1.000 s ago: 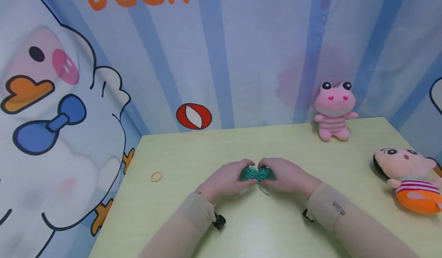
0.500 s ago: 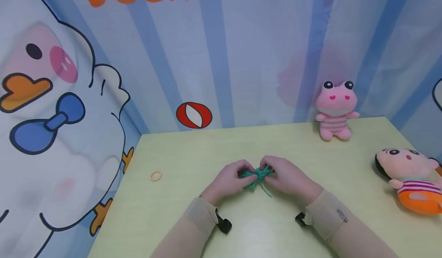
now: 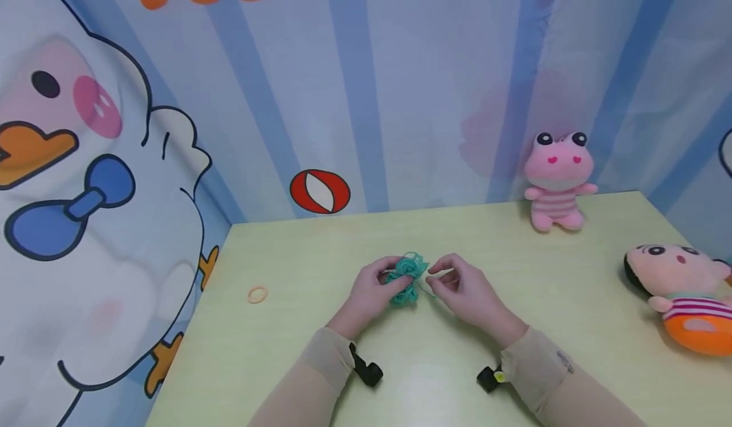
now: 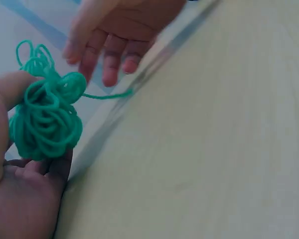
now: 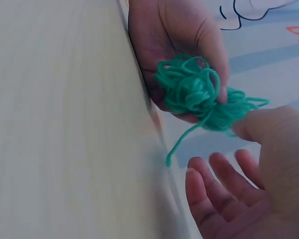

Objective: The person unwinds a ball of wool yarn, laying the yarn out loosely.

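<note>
My left hand point(image 3: 368, 297) pinches a looped bundle of green yarn point(image 3: 407, 292) between thumb and fingers, over the middle of the table. The bundle is gathered at its waist, with loops fanning out at both ends, as the right wrist view shows. From the waist hangs a short loose yarn end point(image 5: 177, 144). Just right of the bundle is my right hand point(image 3: 471, 297), its fingers loosely bent and nothing between them. In the left wrist view, a gap separates the right fingertips point(image 4: 109, 79) from the yarn. The left fingers behind the bundle are partly hidden.
A thin, pale orange ring point(image 3: 248, 296) lies on the table point(image 3: 309, 255) to the left. At the back right sits a pink frog plush point(image 3: 555, 179). A doll plush with orange bottoms point(image 3: 698, 333) lies at the right edge. A printed curtain point(image 3: 417, 96) backs the table.
The left hand has turned the yarn bundle more upright and slightly left. The right hand, which gripped the bundle's other side, has let go and drawn off to the right.
</note>
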`<state>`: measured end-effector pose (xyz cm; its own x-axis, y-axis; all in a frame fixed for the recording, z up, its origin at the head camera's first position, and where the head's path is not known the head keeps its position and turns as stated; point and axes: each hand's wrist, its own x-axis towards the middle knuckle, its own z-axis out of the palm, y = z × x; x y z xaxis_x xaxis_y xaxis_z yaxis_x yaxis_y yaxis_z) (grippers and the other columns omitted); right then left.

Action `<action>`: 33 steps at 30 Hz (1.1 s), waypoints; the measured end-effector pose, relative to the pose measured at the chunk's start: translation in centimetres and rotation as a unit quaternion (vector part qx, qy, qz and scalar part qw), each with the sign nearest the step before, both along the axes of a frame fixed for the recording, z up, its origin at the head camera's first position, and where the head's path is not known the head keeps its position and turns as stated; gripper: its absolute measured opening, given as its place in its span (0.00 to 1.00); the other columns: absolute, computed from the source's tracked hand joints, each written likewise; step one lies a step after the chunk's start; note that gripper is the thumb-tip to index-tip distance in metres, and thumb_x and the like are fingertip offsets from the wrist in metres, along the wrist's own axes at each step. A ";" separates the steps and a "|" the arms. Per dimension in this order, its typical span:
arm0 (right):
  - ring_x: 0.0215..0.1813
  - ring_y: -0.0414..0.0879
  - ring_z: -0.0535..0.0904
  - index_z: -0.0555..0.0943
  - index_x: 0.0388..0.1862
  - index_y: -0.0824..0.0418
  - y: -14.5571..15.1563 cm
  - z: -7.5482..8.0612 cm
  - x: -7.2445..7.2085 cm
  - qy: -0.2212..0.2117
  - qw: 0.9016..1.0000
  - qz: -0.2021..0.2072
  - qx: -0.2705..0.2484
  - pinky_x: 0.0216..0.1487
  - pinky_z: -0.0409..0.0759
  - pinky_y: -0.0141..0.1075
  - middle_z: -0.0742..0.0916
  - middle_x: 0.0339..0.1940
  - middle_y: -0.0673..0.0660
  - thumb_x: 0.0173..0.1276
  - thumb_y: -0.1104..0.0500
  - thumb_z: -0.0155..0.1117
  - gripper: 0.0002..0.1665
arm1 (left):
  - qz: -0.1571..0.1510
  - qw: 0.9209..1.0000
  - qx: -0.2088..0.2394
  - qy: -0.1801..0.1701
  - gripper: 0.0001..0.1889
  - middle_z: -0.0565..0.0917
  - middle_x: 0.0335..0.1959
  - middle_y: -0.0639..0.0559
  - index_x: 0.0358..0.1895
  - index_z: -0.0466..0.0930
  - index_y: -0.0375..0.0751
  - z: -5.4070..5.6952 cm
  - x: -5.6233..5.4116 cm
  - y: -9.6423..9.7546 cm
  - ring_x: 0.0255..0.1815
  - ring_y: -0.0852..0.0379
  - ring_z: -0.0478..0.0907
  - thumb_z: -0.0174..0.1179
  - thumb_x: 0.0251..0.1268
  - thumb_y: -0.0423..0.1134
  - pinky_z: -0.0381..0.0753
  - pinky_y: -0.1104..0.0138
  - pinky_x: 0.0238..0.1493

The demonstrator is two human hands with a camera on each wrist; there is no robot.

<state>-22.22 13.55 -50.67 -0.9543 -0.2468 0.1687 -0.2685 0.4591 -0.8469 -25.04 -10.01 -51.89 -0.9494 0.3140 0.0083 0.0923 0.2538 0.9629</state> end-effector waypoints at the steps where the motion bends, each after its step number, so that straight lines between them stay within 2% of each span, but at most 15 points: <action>1: 0.49 0.48 0.91 0.82 0.63 0.62 -0.1 -0.1 0.0 -0.011 1.000 0.006 -0.008 0.47 0.88 0.33 0.93 0.55 0.62 0.81 0.53 0.70 0.19 | 0.004 1.000 0.014 -0.009 0.24 0.87 0.63 0.48 0.71 0.83 0.48 0.0 -0.1 -0.1 0.59 0.57 0.87 0.71 0.78 0.47 0.88 0.66 0.61; 4: 0.53 0.47 0.91 0.81 0.73 0.63 -0.6 -0.5 -0.1 -0.031 0.999 0.025 -0.001 0.48 0.88 0.32 0.91 0.64 0.62 0.82 0.49 0.69 0.28 | 0.005 0.999 0.038 -0.036 0.25 0.89 0.66 0.49 0.73 0.80 0.52 0.0 -0.2 -0.5 0.63 0.55 0.87 0.70 0.78 0.49 0.87 0.65 0.64; 6: 0.52 0.46 0.91 0.82 0.73 0.63 -1.0 -0.5 -0.1 -0.034 0.999 0.032 0.012 0.49 0.87 0.32 0.92 0.63 0.61 0.82 0.48 0.69 0.29 | 0.000 0.998 0.050 -0.045 0.25 0.89 0.67 0.48 0.73 0.79 0.54 0.0 -0.3 -0.7 0.65 0.53 0.88 0.70 0.78 0.49 0.87 0.63 0.66; 9: 0.49 0.42 0.89 0.88 0.66 0.62 -1.5 -0.5 0.0 -0.026 0.999 0.027 0.035 0.50 0.86 0.32 0.94 0.57 0.58 0.82 0.50 0.69 0.22 | -0.011 0.997 0.059 -0.048 0.26 0.89 0.67 0.48 0.75 0.78 0.59 0.1 -0.2 -0.7 0.67 0.53 0.88 0.71 0.78 0.48 0.87 0.63 0.66; 13: 0.43 0.38 0.85 0.92 0.56 0.59 -1.6 -0.5 0.1 -0.007 0.999 0.015 0.048 0.47 0.84 0.32 0.96 0.48 0.54 0.81 0.54 0.70 0.14 | -0.022 0.997 0.059 -0.038 0.29 0.88 0.69 0.46 0.78 0.76 0.60 0.1 -0.3 -0.6 0.69 0.51 0.87 0.70 0.79 0.46 0.87 0.63 0.67; 17: 0.39 0.37 0.83 0.93 0.52 0.58 -1.1 -0.4 -0.1 0.020 0.999 0.006 0.031 0.43 0.83 0.31 0.95 0.42 0.52 0.82 0.56 0.70 0.10 | -0.016 0.998 0.055 -0.030 0.32 0.85 0.73 0.47 0.81 0.75 0.56 0.1 -0.3 -0.5 0.70 0.49 0.86 0.72 0.77 0.45 0.86 0.60 0.70; 20: 0.35 0.37 0.82 0.92 0.50 0.59 -0.6 -0.3 -0.1 0.026 1.000 0.005 0.005 0.38 0.82 0.30 0.95 0.40 0.53 0.81 0.59 0.69 0.08 | -0.010 0.999 0.044 -0.027 0.33 0.83 0.74 0.50 0.80 0.76 0.55 0.2 -0.3 -0.5 0.71 0.51 0.85 0.74 0.75 0.49 0.84 0.58 0.73; 24: 0.31 0.37 0.81 0.90 0.50 0.62 -0.1 -0.1 -0.1 0.025 0.999 0.022 -0.022 0.34 0.81 0.30 0.95 0.39 0.56 0.82 0.61 0.68 0.08 | 0.000 0.999 0.025 -0.022 0.29 0.84 0.69 0.51 0.73 0.79 0.54 0.3 -0.1 -0.5 0.69 0.54 0.81 0.74 0.74 0.51 0.80 0.53 0.76; 27: 0.30 0.37 0.80 0.90 0.51 0.64 -0.1 0.1 0.0 0.030 0.999 0.032 -0.029 0.33 0.81 0.30 0.94 0.39 0.58 0.82 0.60 0.68 0.09 | 0.004 0.999 0.026 -0.019 0.25 0.84 0.66 0.50 0.70 0.78 0.54 0.3 0.0 -0.6 0.66 0.53 0.79 0.73 0.75 0.51 0.78 0.50 0.76; 30: 0.30 0.37 0.80 0.89 0.51 0.64 0.0 0.3 0.2 0.037 0.998 0.035 -0.031 0.33 0.81 0.30 0.94 0.39 0.59 0.82 0.60 0.67 0.09 | -0.002 0.999 0.040 -0.022 0.25 0.83 0.65 0.50 0.70 0.74 0.55 0.2 0.0 -0.6 0.64 0.54 0.79 0.71 0.77 0.51 0.78 0.54 0.73; 33: 0.31 0.37 0.80 0.89 0.51 0.65 0.1 0.4 0.2 0.045 0.998 0.032 -0.030 0.33 0.82 0.31 0.94 0.39 0.59 0.82 0.61 0.67 0.09 | -0.024 0.995 0.088 -0.038 0.26 0.85 0.64 0.43 0.75 0.69 0.52 0.2 0.0 -0.6 0.60 0.53 0.86 0.66 0.82 0.46 0.83 0.58 0.70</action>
<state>-22.00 13.65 -50.22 -0.9170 -0.2943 0.2693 -0.3720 0.3868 -0.8438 -25.08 -10.66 -51.68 -0.9332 0.3592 -0.0037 0.0262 0.0782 0.9966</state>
